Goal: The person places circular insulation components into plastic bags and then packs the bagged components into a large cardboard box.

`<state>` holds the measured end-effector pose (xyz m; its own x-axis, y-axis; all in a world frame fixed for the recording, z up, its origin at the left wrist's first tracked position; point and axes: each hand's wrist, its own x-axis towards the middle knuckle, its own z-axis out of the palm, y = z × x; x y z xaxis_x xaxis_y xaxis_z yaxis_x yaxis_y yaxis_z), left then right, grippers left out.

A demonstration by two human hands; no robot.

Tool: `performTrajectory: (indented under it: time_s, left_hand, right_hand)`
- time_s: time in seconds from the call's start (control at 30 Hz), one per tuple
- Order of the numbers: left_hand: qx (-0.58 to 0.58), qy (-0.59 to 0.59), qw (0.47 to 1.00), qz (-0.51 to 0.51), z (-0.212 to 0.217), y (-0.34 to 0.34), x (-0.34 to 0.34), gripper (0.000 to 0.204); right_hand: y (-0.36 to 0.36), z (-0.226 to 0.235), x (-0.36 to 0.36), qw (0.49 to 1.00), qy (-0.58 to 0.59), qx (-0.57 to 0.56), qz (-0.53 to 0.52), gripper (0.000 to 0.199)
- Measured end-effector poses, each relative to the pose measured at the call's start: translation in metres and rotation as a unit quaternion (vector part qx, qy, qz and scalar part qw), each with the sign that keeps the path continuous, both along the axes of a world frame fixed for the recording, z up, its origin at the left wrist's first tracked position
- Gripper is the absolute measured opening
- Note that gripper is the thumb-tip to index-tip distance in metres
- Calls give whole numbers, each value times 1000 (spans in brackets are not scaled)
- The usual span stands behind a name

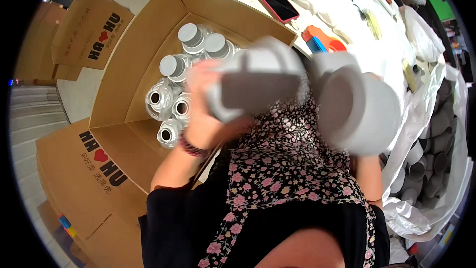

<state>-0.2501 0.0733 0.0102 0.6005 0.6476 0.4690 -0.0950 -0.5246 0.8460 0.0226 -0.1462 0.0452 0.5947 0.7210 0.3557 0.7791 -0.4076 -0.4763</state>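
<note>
My left hand (206,104), a dark band at its wrist, is closed around grey cups (267,77) that are smeared by motion, above the edge of the open carton. More grey cups (369,114) are in my right hand (375,76), on the right in front of my body; they hide most of its fingers. Inside the cardboard box (111,87) stand several bottles in clear plastic wrap. Some carry a grey cup-shaped lid (190,34); others, such as one bottle (166,135), show an open neck with a dark hole.
A phone in a red case (276,4) and an orange and blue tool (322,39) lie on the white-covered table (342,0). A white plastic bag (458,168) full of grey cups stands at the right. Other cartons (91,39) are at the left. My floral apron (287,173) is below.
</note>
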Motion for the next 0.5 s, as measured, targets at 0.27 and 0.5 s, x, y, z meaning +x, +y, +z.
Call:
performTrajectory:
  time_s: [0.27, 0.5]
  left_hand:
    - [-269, -143, 945, 120, -19, -30, -7, 87]
    - [-385, -164, 907, 41, 6, -48, 23, 84]
  right_hand:
    - [17, 31, 17, 860, 391, 47, 324, 38]
    - [73, 5, -28, 820, 429, -90, 369, 37]
